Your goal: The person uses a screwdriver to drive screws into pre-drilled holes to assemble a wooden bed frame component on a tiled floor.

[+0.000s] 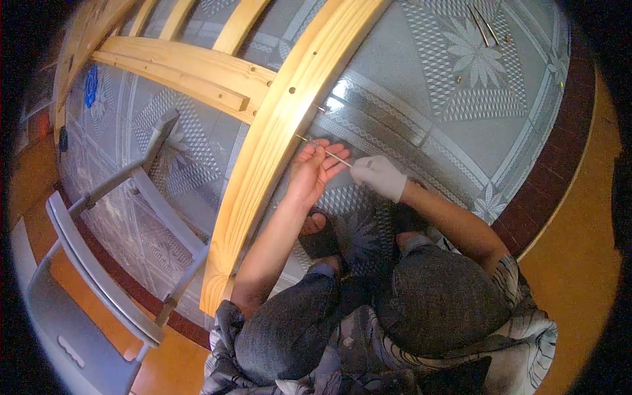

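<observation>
Along the pale wooden post (273, 135), a small brass-coloured screw (301, 138) sticks out of the side facing me. My bare left hand (315, 172) is turned palm up beside it, thumb and forefinger pinched at the front end of a thin metal screwdriver (339, 158), its other fingers loosely extended. In a white glove, my right hand (380, 178) is closed round the back end of the screwdriver, hiding its handle. The tool's tip points at the screw; whether they touch I cannot tell. Farther along the post, another metal fastener (321, 108) protrudes.
Wooden crosspieces (191, 69) join the post on its far left. A grey metal folding step stool or chair (105, 243) stands at left. On the patterned floor covering (388, 79) lie a pair of long-handled metal tools (485, 27), a small brass piece (459, 79) and a blue bundle (91, 85).
</observation>
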The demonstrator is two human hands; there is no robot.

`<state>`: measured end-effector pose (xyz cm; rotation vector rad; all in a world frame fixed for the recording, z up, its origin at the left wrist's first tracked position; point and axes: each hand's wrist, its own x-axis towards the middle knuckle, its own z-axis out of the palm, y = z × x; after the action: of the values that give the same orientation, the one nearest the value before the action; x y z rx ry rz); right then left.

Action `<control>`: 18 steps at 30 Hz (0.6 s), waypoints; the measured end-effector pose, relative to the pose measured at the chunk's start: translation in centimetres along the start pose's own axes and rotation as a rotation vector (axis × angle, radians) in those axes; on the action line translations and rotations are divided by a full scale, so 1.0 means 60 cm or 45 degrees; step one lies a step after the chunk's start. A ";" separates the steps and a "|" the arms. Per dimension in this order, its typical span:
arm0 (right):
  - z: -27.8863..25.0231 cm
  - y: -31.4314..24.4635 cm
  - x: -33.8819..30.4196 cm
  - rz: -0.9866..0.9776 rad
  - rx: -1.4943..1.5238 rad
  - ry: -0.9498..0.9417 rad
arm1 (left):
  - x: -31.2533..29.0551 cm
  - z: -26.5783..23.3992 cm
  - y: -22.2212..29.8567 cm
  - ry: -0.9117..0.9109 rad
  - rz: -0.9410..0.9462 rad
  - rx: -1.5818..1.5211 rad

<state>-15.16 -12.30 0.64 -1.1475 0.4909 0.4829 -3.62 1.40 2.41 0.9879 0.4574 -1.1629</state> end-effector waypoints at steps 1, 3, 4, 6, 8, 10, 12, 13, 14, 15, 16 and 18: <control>-0.002 0.008 -0.001 -0.173 -0.350 0.105 | 0.002 0.004 -0.003 -0.006 -0.004 -0.001; 0.002 0.001 0.001 -0.456 -0.874 0.227 | 0.001 0.006 0.000 0.045 0.005 0.049; 0.003 -0.003 0.001 -0.733 -1.398 0.354 | 0.000 0.008 -0.001 0.046 0.008 0.054; 0.006 -0.011 -0.002 -0.649 -1.436 0.307 | 0.002 0.006 0.000 0.088 0.003 0.057; 0.004 -0.014 -0.007 -0.564 -1.471 0.261 | 0.001 0.001 0.001 0.054 0.008 0.055; -0.004 -0.013 -0.012 -0.461 -0.942 0.005 | 0.003 -0.006 0.002 0.001 -0.003 0.027; -0.022 -0.013 -0.014 -0.092 -0.325 -0.210 | 0.003 -0.005 0.003 -0.037 -0.001 0.014; -0.028 -0.012 -0.014 0.275 0.300 -0.415 | 0.003 -0.005 0.004 -0.069 0.001 -0.004; -0.022 -0.005 -0.023 0.295 0.627 -0.438 | 0.003 -0.003 0.004 -0.069 0.000 -0.003; -0.019 0.005 -0.020 0.295 0.628 -0.438 | 0.002 -0.003 0.004 -0.053 0.003 -0.018; -0.016 0.019 -0.015 0.249 0.817 -0.557 | 0.002 -0.001 0.005 -0.036 0.006 -0.033; -0.009 0.030 -0.010 0.201 1.006 -0.672 | 0.003 0.001 0.004 -0.037 0.005 -0.018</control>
<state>-16.76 -12.25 -0.51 -0.2028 0.2613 0.6263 -3.33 1.26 2.42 0.9578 0.4401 -1.1679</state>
